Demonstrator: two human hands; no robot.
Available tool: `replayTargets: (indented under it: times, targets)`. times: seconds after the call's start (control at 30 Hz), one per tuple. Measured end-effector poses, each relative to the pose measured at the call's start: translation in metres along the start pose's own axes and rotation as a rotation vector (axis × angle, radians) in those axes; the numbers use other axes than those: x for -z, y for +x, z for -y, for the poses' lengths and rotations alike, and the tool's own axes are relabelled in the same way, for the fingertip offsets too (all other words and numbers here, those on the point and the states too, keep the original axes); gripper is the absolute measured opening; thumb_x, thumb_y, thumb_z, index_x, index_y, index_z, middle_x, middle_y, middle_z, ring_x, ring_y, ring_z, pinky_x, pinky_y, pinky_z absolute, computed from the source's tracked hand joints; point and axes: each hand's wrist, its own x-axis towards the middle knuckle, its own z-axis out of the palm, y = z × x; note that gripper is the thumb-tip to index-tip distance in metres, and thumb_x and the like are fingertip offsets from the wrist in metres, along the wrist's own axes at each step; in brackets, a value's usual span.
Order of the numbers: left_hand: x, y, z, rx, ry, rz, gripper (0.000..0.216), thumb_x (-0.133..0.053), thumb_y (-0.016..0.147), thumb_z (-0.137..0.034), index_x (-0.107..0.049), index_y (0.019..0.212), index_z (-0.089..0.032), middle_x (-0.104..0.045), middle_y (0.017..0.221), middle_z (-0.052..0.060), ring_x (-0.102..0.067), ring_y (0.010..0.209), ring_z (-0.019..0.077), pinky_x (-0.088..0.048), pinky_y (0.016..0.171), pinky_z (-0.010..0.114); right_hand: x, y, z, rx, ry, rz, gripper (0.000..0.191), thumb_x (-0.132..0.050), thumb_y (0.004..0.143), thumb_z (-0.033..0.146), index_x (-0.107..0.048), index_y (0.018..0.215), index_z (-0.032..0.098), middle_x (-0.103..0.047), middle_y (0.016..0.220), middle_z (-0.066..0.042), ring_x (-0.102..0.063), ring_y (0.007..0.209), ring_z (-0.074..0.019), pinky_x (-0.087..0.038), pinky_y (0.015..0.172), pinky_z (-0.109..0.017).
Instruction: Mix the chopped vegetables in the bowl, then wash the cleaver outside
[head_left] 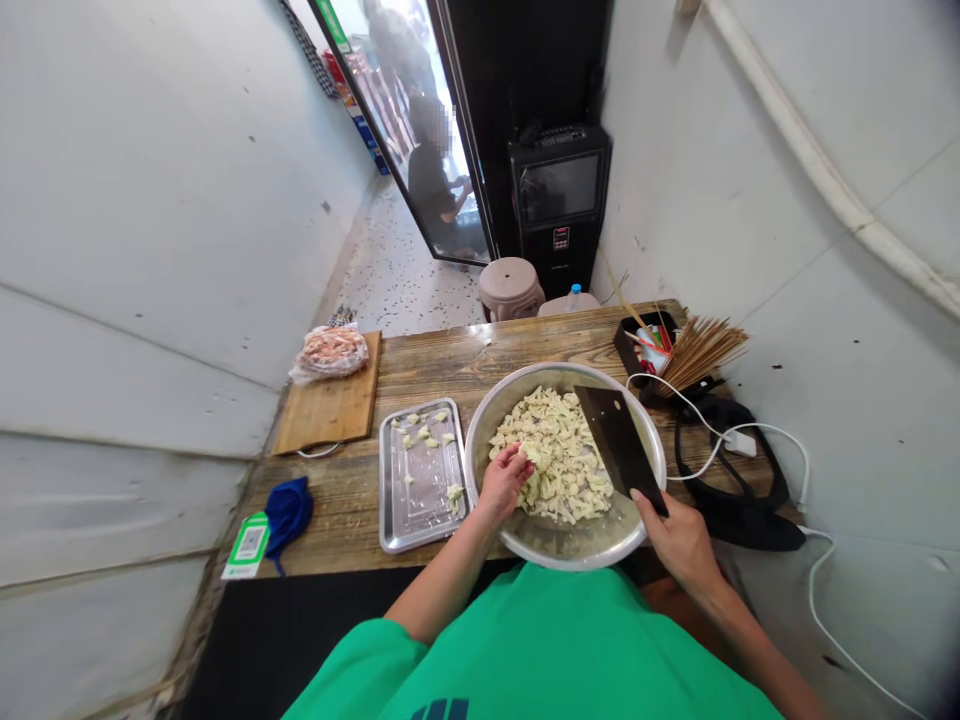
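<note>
A wide metal bowl (634, 430) sits at the table's near edge, filled with pale cut pieces of food (555, 440). My left hand (504, 478) reaches over the bowl's left rim, fingers pinched round one pale piece. My right hand (681, 540) grips the handle of a dark cleaver (616, 438), whose blade lies across the bowl's right side over the pieces. Left of the bowl lies a flat steel tray (420, 500) with a few pieces scattered on it.
A wooden cutting board (330, 410) at the far left carries a plastic bag of reddish food (331, 351). A bundle of bamboo skewers (697, 350), a black box, white cable (720, 440) and black strap crowd the right. A blue cloth (288, 510) and green card lie near left. A person sits beyond the glass door.
</note>
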Motion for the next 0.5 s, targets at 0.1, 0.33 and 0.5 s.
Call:
replayTargets:
  times: [0.1, 0.33, 0.5]
  targets:
    - [0.004, -0.003, 0.002, -0.244, 0.507, 0.166, 0.035, -0.071, 0.072, -0.025, -0.064, 0.106, -0.018, -0.063, 0.106, 0.009, -0.062, 0.094, 0.0183, -0.049, 0.091, 0.038, 0.0, 0.0, 0.0, 0.024, -0.016, 0.002, 0.056, -0.047, 0.085, 0.06, -0.074, 0.094, 0.012, -0.072, 0.081, -0.01, -0.068, 0.069, -0.0261, -0.051, 0.063, -0.03]
    - [-0.002, 0.03, -0.008, -0.536, 1.521, 0.014, 0.056, -0.053, 0.084, -0.029, -0.046, 0.137, -0.011, -0.035, 0.148, 0.021, -0.027, 0.14, 0.0338, -0.023, 0.112, 0.052, 0.019, 0.002, -0.003, -0.04, -0.064, -0.08, 0.061, -0.046, 0.083, 0.064, -0.073, 0.097, 0.01, -0.072, 0.083, -0.011, -0.069, 0.079, -0.0282, -0.051, 0.065, -0.03]
    - [-0.008, 0.05, 0.012, -0.385, 1.707, 0.089, 0.083, -0.045, 0.084, -0.054, -0.024, 0.148, -0.005, -0.013, 0.156, 0.021, -0.003, 0.144, 0.0408, -0.008, 0.113, 0.058, 0.029, -0.01, -0.006, -0.039, -0.072, -0.114, 0.058, -0.047, 0.085, 0.061, -0.073, 0.097, 0.011, -0.072, 0.088, -0.011, -0.069, 0.085, -0.0289, -0.052, 0.069, -0.03]
